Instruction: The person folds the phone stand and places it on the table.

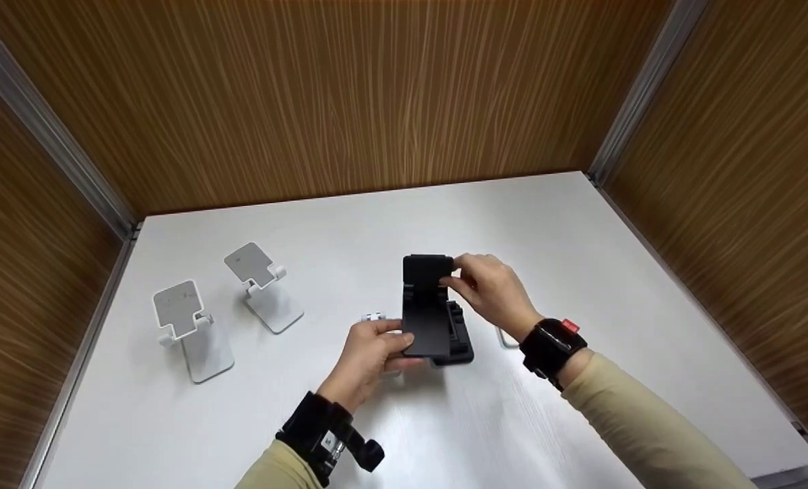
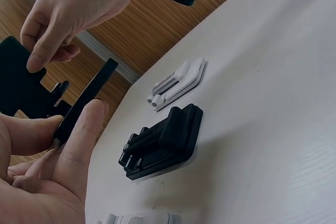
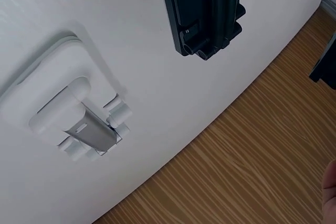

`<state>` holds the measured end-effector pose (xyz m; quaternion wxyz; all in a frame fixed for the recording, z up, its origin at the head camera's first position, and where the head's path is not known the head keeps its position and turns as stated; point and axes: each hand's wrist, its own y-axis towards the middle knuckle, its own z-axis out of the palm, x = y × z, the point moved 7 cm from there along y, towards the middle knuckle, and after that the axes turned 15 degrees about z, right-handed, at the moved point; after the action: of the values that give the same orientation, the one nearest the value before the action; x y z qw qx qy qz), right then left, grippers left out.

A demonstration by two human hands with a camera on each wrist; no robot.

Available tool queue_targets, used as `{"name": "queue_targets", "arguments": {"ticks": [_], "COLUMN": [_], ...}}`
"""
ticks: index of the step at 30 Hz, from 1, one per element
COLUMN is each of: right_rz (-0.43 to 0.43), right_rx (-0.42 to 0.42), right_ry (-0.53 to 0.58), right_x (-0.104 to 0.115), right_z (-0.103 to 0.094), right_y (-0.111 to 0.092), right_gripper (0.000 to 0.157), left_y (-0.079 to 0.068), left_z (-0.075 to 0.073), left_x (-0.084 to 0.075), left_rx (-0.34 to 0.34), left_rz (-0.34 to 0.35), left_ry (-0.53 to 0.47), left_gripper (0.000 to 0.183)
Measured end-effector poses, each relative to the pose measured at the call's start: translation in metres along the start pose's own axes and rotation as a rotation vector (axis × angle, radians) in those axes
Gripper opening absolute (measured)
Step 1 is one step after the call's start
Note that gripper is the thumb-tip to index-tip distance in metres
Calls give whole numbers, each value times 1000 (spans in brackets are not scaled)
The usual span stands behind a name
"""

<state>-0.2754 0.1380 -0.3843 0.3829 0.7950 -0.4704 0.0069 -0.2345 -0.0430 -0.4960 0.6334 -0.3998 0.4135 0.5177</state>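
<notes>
A black phone stand point(image 1: 426, 329) is held above the table, its upper plate folded out from its base. My left hand point(image 1: 368, 352) pinches the flat base plate between thumb and fingers, as the left wrist view shows from the side. At the upper plate's right edge, my right hand point(image 1: 495, 285) grips with thumb and fingertips. Below and just right of the held stand lies a second black phone stand point(image 2: 163, 142), folded flat. In the right wrist view only an edge of the held stand point(image 3: 326, 66) and part of a finger point(image 3: 329, 187) appear.
Two white phone stands, one nearer point(image 1: 208, 350) and one farther point(image 1: 274, 305), stand unfolded at the left. A folded white stand point(image 3: 68, 87) lies under my right wrist; another point(image 1: 373, 316) is partly hidden behind my left hand. Wood-grain panels point(image 1: 376, 95) enclose the white table.
</notes>
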Motion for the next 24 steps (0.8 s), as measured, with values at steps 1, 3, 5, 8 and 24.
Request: {"name": "queue_targets", "arguments": {"ticks": [1, 3, 5, 8, 24], "right_rz": [1, 1, 0, -10, -63], "right_rx": [-3, -6, -6, -9, -19], "right_ry": [5, 19, 24, 27, 25], "right_x": [0, 0, 0, 3, 17], "right_z": [-1, -3, -4, -7, -12], "right_y": [1, 2, 3, 5, 9], "right_gripper": [23, 22, 23, 25, 15], "left_y": [0, 0, 1, 2, 3], "left_z": [0, -1, -3, -3, -4], "left_x": [0, 1, 2, 3, 4], "left_rx": [-2, -4, -8, -7, -11], "left_rz": [2, 3, 1, 4, -3], "left_ry": [1, 3, 7, 12, 27], "left_gripper": [45, 45, 44, 45, 43]}}
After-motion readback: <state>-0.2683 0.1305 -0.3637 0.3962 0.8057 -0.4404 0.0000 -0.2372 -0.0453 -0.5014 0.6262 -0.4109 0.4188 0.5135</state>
